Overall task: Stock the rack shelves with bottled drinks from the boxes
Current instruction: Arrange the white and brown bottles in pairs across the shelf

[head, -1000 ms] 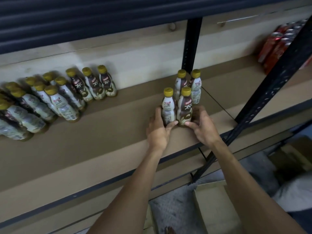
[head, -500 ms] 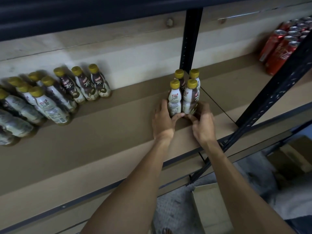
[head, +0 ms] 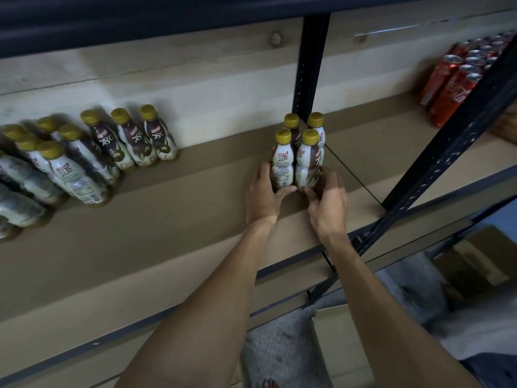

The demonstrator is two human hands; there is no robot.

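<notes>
shelf (head: 167,233) | bottles (head: 298,152) upright (gold caps) | red cans (head: 453,88)

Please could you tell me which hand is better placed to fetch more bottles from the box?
Right, probably. The right hand grips the front right bottle, and the cardboard box lies below, beside that forearm. The left hand, gripping the front left bottle, sits farther from it.
</notes>
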